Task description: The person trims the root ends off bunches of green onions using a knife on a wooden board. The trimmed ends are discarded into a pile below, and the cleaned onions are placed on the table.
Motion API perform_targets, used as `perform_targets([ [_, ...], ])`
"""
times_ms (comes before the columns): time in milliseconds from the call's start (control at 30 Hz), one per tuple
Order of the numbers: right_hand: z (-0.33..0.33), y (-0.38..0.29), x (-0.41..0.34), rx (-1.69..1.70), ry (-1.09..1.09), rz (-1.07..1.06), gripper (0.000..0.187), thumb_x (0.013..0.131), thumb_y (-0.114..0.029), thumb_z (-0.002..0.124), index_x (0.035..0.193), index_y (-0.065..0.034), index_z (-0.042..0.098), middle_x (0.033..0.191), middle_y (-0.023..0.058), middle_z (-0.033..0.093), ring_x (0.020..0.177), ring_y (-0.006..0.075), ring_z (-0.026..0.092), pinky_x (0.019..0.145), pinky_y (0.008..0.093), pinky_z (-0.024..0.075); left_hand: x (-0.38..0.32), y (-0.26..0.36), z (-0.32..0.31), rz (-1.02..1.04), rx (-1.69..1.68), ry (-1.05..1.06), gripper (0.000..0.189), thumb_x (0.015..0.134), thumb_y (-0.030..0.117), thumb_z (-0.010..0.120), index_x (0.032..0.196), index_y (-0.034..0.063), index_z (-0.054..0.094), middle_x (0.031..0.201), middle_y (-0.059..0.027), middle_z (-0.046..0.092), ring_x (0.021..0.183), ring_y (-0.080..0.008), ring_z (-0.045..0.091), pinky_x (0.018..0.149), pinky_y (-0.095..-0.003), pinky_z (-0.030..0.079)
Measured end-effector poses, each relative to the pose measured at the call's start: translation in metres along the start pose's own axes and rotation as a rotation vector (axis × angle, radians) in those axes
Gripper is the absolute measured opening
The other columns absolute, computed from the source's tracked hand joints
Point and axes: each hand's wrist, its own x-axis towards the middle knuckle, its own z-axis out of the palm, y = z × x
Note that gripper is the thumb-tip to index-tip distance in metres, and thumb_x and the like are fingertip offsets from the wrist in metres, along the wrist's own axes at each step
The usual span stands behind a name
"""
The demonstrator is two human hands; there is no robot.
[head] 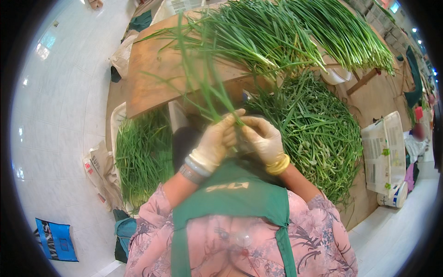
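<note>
My left hand (215, 139), in a pale thin glove, grips a few long green chive stalks (205, 81) near their lower ends. Their leaves fan up and away from me and are blurred. Close beside it, my right hand (265, 138), gloved too with a yellow band at the wrist, pinches a stalk (226, 102) between thumb and index finger. Both hands are in front of my green apron (232, 197), with the fingertips nearly meeting. The stalk ends between my hands are partly hidden by the fingers.
Bundled chives (266, 34) lie on a wooden table (155, 76) ahead. A heap of loose leaves (318, 135) spreads at right, beside a white plastic crate (384, 155). At left, more chives (143, 159) fill a white container (116, 119). A blue bag (59, 239) lies on the tiled floor.
</note>
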Motion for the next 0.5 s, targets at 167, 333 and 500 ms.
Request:
perform_targets([
  [167,-0.013,-0.001,-0.006,0.252,0.082,0.231,0.019,0.097,-0.014,0.066,0.109,-0.0002,0.063,0.098,0.0073,0.068,0.083,0.0125,0.065,0.076,0.0259,0.0528,0.004,-0.006,0.001,0.164,0.231,0.109,0.024,0.098,0.02,0.065,0.115,0.0033,0.071,0.079,0.0083,0.054,0.061,-0.0027,0.039,0.051,-0.0191,0.028],
  [333,-0.066,0.014,-0.036,0.258,0.267,0.191,0.02,0.099,-0.017,0.063,0.107,0.0007,0.059,0.097,0.0091,0.066,0.08,0.0173,0.068,0.072,0.0315,0.0568,0.006,-0.012,0.007,0.221,0.243,0.184,0.021,0.095,0.02,0.07,0.109,0.0049,0.073,0.081,0.0069,0.058,0.067,-0.0041,0.048,0.054,-0.0193,0.035],
  [500,-0.15,0.042,-0.045,0.115,0.135,0.33,0.024,0.097,-0.024,0.066,0.11,-0.0037,0.061,0.086,0.0088,0.065,0.075,0.0217,0.066,0.068,0.0374,0.0545,0.005,-0.002,0.002,0.238,0.331,0.224,0.014,0.092,0.018,0.074,0.098,0.006,0.071,0.081,0.0056,0.062,0.061,-0.0031,0.051,0.048,-0.0183,0.033],
])
